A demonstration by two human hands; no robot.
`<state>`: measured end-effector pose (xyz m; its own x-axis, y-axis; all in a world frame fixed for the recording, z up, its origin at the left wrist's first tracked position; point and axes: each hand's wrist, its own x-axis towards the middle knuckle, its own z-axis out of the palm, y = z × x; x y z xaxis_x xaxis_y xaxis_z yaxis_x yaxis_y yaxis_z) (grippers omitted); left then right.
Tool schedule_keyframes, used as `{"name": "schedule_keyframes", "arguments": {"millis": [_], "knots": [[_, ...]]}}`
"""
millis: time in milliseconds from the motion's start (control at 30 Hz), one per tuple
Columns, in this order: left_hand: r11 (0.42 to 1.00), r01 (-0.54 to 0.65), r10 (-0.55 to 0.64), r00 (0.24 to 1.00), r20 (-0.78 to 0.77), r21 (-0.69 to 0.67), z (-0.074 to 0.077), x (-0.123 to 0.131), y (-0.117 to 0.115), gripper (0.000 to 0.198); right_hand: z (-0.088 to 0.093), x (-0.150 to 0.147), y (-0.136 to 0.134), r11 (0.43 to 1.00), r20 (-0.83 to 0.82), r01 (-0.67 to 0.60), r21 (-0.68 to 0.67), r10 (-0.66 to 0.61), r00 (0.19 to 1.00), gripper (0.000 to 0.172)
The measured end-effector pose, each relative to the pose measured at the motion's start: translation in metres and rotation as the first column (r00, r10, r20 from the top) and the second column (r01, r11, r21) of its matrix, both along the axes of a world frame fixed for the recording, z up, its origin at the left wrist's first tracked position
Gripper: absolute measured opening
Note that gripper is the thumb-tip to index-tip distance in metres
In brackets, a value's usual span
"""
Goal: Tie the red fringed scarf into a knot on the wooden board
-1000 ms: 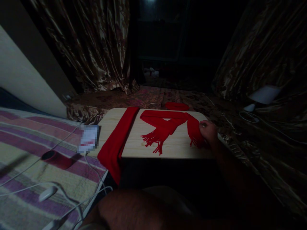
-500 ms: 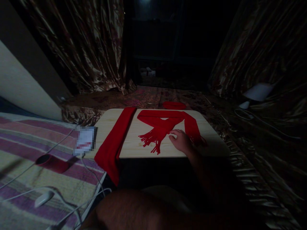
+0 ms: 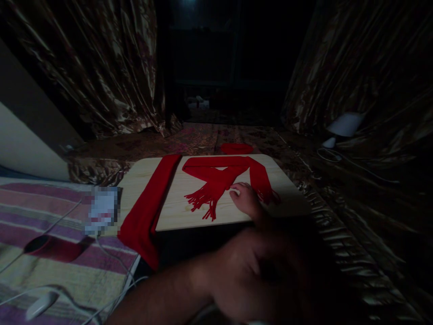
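Observation:
A red fringed scarf [image 3: 216, 179] lies looped on the pale wooden table [image 3: 176, 212], its two tasselled ends toward the near side. My right hand [image 3: 245, 198] is at the edge of the scarf just above the left fringe, thumb and fingers pinched together on the cloth. My left hand [image 3: 243, 275] is raised close to the camera, below the table's near edge. Dim light and blur hide its fingers. Left of the scarf lies a long folded red cloth [image 3: 152, 198], hanging over the table's near edge.
Beyond the table lies another red piece of cloth [image 3: 237, 148]. A striped bedcover [image 3: 111, 266] at left carries white cables, a dark red cylindrical object [image 3: 56, 248] and a blurred-out packet [image 3: 102, 210]. A white lamp [image 3: 345, 124] stands at right; curtains [image 3: 128, 67] hang behind.
My left arm has risen from the bottom edge and moved right, bringing the hand into view. The view has shifted slightly; my right hand stays at the scarf's edge.

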<state>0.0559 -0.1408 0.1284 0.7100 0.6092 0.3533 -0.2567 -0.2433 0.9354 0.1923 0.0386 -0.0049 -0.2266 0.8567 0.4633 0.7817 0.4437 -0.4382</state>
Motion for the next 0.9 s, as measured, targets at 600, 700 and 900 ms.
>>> {"name": "schedule_keyframes", "arguments": {"millis": [600, 700, 900], "knots": [[0.550, -0.218, 0.816, 0.346, -0.463, 0.806, -0.103, -0.051, 0.215, 0.054, 0.003, 0.001, 0.000, 0.997, -0.036, 0.070, 0.038, -0.068, 0.997, 0.036], [0.611, -0.214, 0.791, 0.211, -0.574, 0.762, -0.113, -0.045, 0.232, 0.059, 0.004, 0.000, -0.002, 0.998, -0.003, 0.064, 0.023, -0.064, 0.998, 0.037], [0.644, -0.197, 0.761, 0.078, -0.644, 0.739, -0.127, -0.042, 0.235, 0.063, 0.009, -0.001, -0.005, 0.997, 0.038, 0.071, -0.009, -0.071, 0.997, 0.037]]}}
